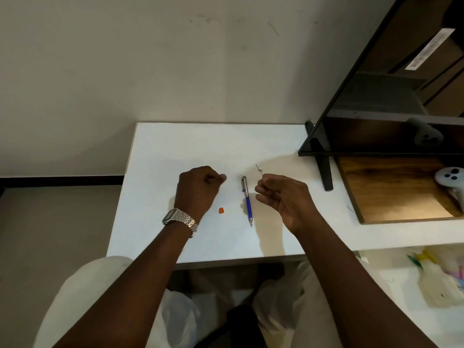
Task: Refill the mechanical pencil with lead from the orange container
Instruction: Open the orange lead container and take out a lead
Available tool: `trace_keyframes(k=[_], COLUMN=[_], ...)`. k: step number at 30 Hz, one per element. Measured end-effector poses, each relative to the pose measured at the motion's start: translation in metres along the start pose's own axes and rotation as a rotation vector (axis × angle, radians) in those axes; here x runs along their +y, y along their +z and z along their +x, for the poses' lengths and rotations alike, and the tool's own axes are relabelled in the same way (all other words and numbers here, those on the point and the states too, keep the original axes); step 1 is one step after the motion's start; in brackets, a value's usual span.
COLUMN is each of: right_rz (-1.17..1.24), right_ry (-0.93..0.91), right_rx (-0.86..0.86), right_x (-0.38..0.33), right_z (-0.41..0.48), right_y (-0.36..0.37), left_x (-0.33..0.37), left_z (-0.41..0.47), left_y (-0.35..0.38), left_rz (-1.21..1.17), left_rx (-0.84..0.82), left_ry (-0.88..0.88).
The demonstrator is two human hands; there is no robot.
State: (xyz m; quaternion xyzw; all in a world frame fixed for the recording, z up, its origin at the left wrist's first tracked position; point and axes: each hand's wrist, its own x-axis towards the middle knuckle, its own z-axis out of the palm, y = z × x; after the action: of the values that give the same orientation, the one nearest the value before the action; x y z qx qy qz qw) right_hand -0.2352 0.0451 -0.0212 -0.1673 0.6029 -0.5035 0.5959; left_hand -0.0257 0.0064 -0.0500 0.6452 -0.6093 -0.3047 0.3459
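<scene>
The mechanical pencil [247, 199], blue with a silver upper half, lies on the white table [175, 146] with its tip toward me. A small orange piece [221, 210] rests on the table left of it. My left hand [198, 189], with a metal watch on the wrist, is closed in a fist over the table left of the pencil; what it holds is hidden. My right hand [283, 194] hovers right of the pencil, thumb and forefinger pinched on a thin lead [259, 169] that sticks up past the fingertips.
A black-framed shelf unit [326, 136] stands on the table's right side, its leg [326, 172] close to my right hand. A white controller [449, 179] lies on its wooden board. A plastic bag [442, 280] sits at the lower right. The wall is behind the table.
</scene>
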Motion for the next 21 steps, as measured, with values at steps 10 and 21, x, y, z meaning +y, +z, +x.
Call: trace_keyframes(k=[10,21], right_rz=[-0.167,-0.093], right_ry=[-0.041,-0.130], right_rx=[0.088,0.013], right_x=[-0.002,-0.009], right_z=[0.008,0.009], right_y=[-0.002,-0.002], left_x=[0.020,0.041], left_z=[0.002,-0.014], left_y=[0.065,0.052], left_rz=[0.218,-0.028], left_rx=[-0.257,-0.163], left_ry=[-0.139,-0.058])
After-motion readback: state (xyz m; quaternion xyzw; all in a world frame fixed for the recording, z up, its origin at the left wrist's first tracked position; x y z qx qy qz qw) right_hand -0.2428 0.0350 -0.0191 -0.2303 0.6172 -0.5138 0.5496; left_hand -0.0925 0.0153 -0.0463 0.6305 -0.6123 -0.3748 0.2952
